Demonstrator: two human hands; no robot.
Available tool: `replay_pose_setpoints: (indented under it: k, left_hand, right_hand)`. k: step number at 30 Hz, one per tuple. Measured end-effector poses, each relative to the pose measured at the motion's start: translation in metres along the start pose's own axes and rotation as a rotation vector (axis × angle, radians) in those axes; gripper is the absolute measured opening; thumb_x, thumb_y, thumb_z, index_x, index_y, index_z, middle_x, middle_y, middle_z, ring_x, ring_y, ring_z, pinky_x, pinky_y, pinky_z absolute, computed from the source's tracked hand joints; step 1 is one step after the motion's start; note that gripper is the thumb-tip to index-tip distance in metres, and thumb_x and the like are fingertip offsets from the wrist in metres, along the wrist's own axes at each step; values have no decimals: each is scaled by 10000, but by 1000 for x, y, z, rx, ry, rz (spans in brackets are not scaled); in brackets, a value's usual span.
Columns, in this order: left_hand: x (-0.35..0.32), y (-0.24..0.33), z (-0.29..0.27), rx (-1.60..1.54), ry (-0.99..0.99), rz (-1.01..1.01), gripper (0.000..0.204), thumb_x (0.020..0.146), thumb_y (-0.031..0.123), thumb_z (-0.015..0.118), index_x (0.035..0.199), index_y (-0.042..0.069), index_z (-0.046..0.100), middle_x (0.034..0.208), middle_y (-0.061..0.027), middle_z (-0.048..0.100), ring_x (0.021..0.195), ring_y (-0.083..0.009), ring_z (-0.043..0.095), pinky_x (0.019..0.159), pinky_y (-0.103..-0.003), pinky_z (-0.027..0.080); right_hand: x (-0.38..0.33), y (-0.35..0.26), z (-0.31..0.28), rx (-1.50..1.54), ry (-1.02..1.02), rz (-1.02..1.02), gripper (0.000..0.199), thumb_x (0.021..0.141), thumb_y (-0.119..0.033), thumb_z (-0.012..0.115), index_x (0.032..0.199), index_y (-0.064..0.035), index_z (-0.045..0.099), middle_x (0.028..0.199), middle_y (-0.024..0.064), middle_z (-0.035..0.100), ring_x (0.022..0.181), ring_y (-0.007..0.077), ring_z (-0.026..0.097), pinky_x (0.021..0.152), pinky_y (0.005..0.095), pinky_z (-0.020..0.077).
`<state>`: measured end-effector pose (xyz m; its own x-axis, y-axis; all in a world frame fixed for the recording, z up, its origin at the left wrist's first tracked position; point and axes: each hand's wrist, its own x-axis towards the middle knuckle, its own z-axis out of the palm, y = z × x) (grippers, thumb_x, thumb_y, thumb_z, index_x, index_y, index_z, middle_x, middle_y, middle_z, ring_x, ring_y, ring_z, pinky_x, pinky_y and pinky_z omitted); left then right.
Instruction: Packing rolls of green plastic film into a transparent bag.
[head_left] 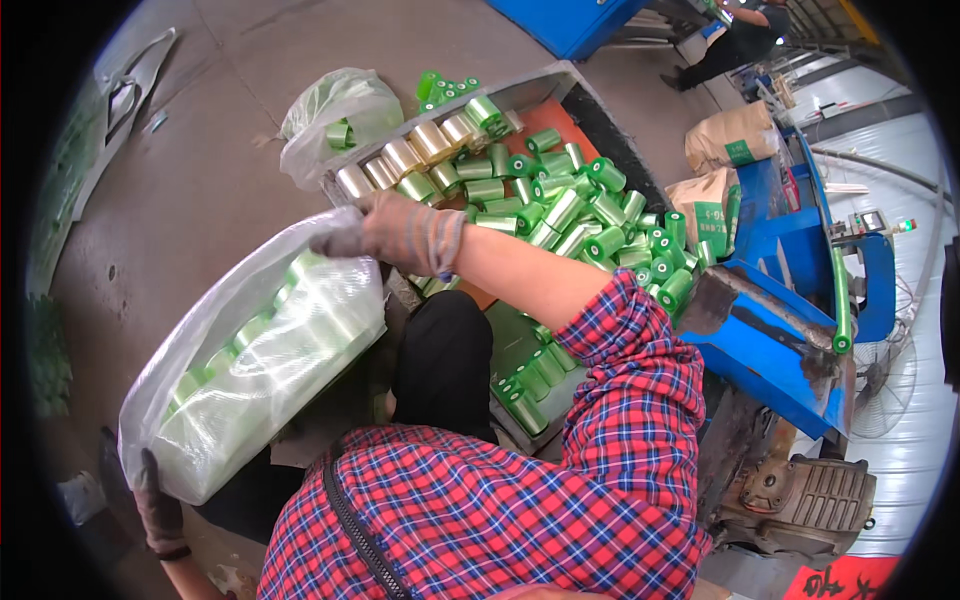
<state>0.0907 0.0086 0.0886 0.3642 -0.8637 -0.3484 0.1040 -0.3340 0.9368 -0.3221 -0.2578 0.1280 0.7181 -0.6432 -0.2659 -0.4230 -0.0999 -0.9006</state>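
A long clear plastic bag (270, 400) slants across my lap, with a row of green film rolls (222, 360) showing through it. My right hand (395, 235), in a grey-and-tan striped glove, grips the bag's far upper end, its fingertips closed on the plastic. At the bag's near lower end my left hand (158, 505), in a dark glove, holds the corner; the thumb lies along the plastic and the other fingers are mostly hidden. Just beyond my right hand, several clear-gold film rolls (402, 157) stand in a row on the edge of a tray.
A metal-edged tray (650, 185) is heaped with loose green rolls (565, 210). Another clear bag (345, 110) lies on the floor beyond. Blue machinery (760, 340), a motor (800, 500) and paper sacks (730, 140) stand on the right. A person (735, 45) is at the far right.
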Motion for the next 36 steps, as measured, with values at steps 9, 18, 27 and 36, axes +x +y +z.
replay_pose_setpoints:
  k: [9, 18, 27, 36]
  left_hand:
    - [-61, 43, -64, 150, 640, 157, 380, 896, 179, 431, 1219, -20, 405, 1176, -151, 478, 1089, -219, 462, 938, -329, 354]
    - [-112, 48, -135, -24, 1108, -71, 452, 926, 242, 330, 1336, 54, 287, 1350, -90, 331, 1241, -175, 308, 1040, -315, 203]
    - [-192, -164, -139, 1150, 712, -126, 199, 798, 169, 580, 883, -10, 604, 870, -114, 615, 783, -169, 535, 767, -314, 407]
    - [-47, -46, 193, 690, -366, 192, 358, 716, 178, 673, 1011, 1, 574, 911, -159, 607, 845, -268, 604, 738, -342, 475]
  right_hand:
    - [-13, 151, -128, 160, 692, -77, 230, 754, -190, 638, 920, -35, 597, 715, 20, 567, 678, 140, 569, 623, 270, 464]
    - [24, 397, -33, -1284, 246, 668, 474, 878, -179, 344, 1347, -205, 279, 1369, 54, 323, 1245, 274, 319, 998, 514, 232]
    - [2, 376, -47, -571, 790, 625, 837, 552, -301, 792, 1251, -77, 388, 1197, 141, 487, 1106, 270, 468, 932, 358, 370]
    - [-112, 155, 20, -401, 783, -124, 741, 527, -267, 797, 1140, 5, 482, 1073, 155, 528, 975, 267, 522, 859, 367, 411]
